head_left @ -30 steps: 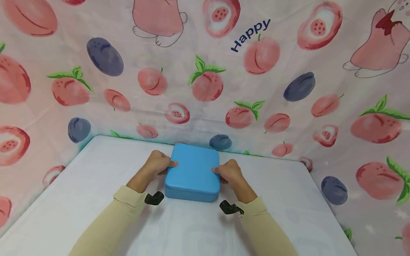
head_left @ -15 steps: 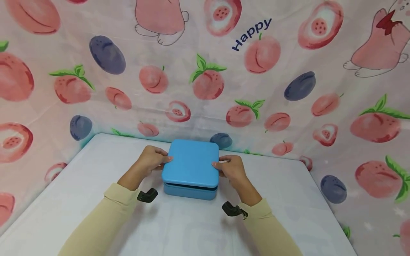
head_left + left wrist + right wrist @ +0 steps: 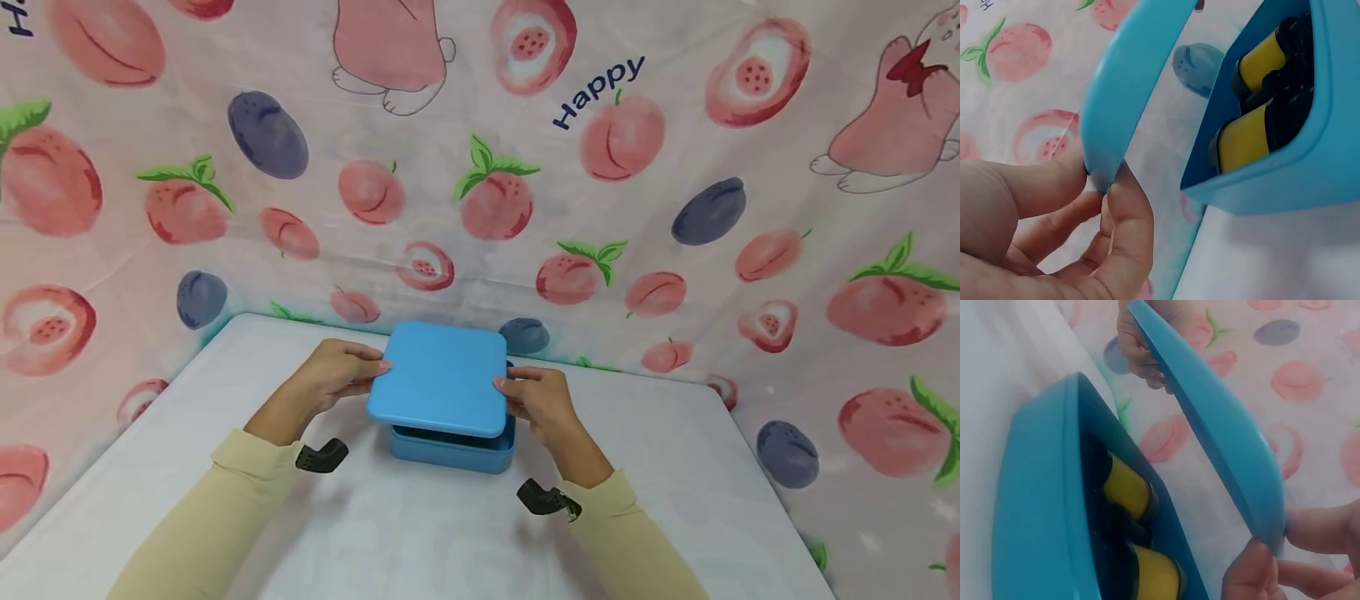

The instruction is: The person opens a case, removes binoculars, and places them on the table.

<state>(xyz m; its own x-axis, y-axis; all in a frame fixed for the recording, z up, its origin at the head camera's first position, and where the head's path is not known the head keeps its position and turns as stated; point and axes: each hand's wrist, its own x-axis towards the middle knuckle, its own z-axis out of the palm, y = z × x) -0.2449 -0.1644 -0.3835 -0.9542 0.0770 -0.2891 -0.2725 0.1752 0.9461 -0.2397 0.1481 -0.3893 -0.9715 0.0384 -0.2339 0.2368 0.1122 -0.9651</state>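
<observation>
A square light-blue lid [image 3: 441,379] is held level above its blue box [image 3: 450,454], shifted left so that the box's right inner edge shows. My left hand [image 3: 326,375] pinches the lid's left edge, thumb on top and fingers underneath. At the opposite edge my right hand [image 3: 546,404] pinches it the same way. Both wrist views show a gap between lid and box. Inside the box lies a black thing with two yellow barrels [image 3: 1244,140], which looks like a pair of binoculars; in the head view the lid hides it.
The box stands on a white-covered table [image 3: 637,517], near its back edge. Behind and around the table hangs a fruit-print cloth [image 3: 465,283]. A small black camera mount [image 3: 322,456] sticks out from the left cuff, another mount [image 3: 547,498] from the right.
The lid has come up off the box and moved left, with both hands gripping its edges. The box, closed a second ago, now shows its open rim at front and right.
</observation>
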